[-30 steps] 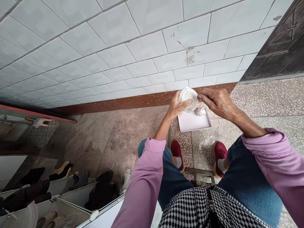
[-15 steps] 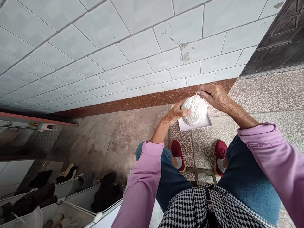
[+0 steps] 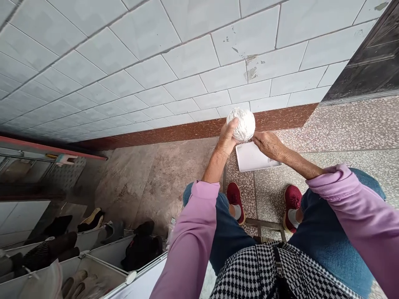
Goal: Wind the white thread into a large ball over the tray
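A white ball of yarn (image 3: 243, 123) is held up in front of me by my left hand (image 3: 226, 140), whose thumb lies over its near side. At the ball's lower right edge, my right hand (image 3: 268, 145) has its fingers closed together. It looks like a pinch on the yarn, though the strand itself is hard to make out. Below both hands, a shallow white tray (image 3: 254, 158) lies on the speckled floor.
A tiled wall (image 3: 190, 54) rises ahead, with a dark door (image 3: 370, 58) at the right. Shoes fill a rack (image 3: 102, 259) at lower left. My red shoes (image 3: 233, 198) stand on the floor near a low stool (image 3: 264, 226).
The ball has moved up and left in my left hand and is turned differently. My right hand has dropped from the ball's top to its lower right side. More of the tray shows.
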Tool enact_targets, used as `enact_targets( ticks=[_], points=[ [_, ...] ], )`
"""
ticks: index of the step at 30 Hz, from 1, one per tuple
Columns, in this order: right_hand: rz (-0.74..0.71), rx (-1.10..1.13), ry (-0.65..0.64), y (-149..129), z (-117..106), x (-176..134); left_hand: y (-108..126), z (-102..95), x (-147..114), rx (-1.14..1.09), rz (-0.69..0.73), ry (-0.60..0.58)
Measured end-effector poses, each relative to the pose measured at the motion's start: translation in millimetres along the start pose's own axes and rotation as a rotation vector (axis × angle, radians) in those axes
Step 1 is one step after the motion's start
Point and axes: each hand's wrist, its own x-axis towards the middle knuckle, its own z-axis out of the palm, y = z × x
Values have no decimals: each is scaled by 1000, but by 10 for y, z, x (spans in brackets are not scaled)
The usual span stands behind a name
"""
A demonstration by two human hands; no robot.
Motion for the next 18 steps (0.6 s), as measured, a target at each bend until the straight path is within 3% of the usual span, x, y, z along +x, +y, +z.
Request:
enact_targets(
  ticks=[7,11,15,18],
  points=[
    [-78,17,-54,-280,-54,-177,-62,-36,75,-9,45,184],
    [-113,133,-76,-414,-103,-272,-34,-48,111,-54,51,252],
    [-53,341,-127,-331,-156,-316,122,-122,155,-84,91,285],
    [60,359,-200,-122,-133,-365,271,-169,149,-142,161,267]
  ],
)
